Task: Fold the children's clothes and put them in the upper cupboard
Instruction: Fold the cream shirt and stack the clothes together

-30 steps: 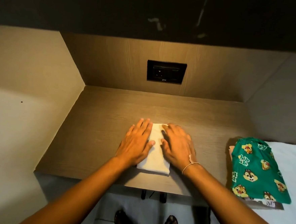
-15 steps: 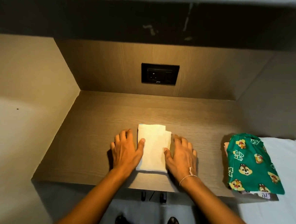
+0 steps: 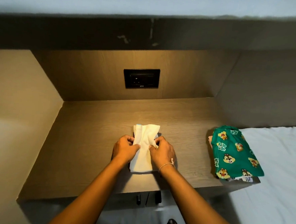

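A folded white garment [image 3: 144,146] lies on the wooden shelf [image 3: 186,135] in front of me. My left hand [image 3: 123,148] grips its left edge with curled fingers. My right hand [image 3: 162,151] pinches its right edge, and the cloth bunches up between the two hands. A thin bracelet sits on my right wrist. To the right, a folded green garment with cartoon chipmunks [image 3: 233,152] rests on top of other folded clothes at the shelf's right end.
A black wall socket [image 3: 141,78] is set in the back panel. A dark overhead ledge [image 3: 149,35] runs above the alcove. A white bed sheet [image 3: 279,173] lies to the right. Beige walls close in both sides of the alcove.
My hands went from pressing flat on the white garment, to lying beside it, to gripping its sides now. The view has tilted upward.
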`<state>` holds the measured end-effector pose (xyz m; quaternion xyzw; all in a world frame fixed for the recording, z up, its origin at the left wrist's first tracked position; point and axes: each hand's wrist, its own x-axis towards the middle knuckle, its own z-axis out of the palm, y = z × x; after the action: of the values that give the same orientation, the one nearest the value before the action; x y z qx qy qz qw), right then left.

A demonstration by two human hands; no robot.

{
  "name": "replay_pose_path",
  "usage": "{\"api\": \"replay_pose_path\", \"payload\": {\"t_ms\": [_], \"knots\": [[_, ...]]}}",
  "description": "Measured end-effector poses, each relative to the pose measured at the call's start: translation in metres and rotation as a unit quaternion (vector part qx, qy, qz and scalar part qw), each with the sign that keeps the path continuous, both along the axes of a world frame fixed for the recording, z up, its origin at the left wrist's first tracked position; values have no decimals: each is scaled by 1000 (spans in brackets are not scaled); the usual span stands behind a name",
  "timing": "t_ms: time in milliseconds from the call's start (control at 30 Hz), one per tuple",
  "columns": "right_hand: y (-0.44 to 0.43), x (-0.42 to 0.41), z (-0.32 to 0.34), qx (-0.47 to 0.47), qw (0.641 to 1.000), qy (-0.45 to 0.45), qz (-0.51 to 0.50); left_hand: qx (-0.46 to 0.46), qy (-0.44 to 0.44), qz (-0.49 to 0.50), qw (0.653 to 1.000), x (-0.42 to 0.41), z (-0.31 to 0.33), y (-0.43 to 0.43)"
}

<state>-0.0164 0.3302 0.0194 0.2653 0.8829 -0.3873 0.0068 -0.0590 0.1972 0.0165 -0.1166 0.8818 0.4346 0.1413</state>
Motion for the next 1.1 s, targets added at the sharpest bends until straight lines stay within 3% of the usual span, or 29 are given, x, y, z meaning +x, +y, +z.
{"api": "replay_pose_path", "payload": {"t_ms": [100,200,400,600,800,867,933,967,1033,1100], "knots": [[6,7,5,-147,986,63,-36,99,0,2,995,2,9,4],[27,17,15,-216,964,135,-73,197,6,-35,980,5,26,21],[118,51,40,-190,957,205,-75,318,-2,-148,937,27,51,90],[230,84,55,-7,987,129,-96,361,-64,-195,910,48,49,194],[286,85,34,122,988,8,-99,243,-85,-216,942,49,34,269],[283,87,20,147,984,-16,-96,156,-27,-220,963,49,27,272],[281,90,13,167,981,-3,-94,26,92,-248,964,52,18,263],[284,92,12,184,979,22,-85,-30,174,-273,946,53,13,257],[293,95,13,220,972,80,-30,-95,309,-355,877,53,5,249],[302,95,13,241,965,66,76,-120,344,-452,814,50,-1,247]]}}
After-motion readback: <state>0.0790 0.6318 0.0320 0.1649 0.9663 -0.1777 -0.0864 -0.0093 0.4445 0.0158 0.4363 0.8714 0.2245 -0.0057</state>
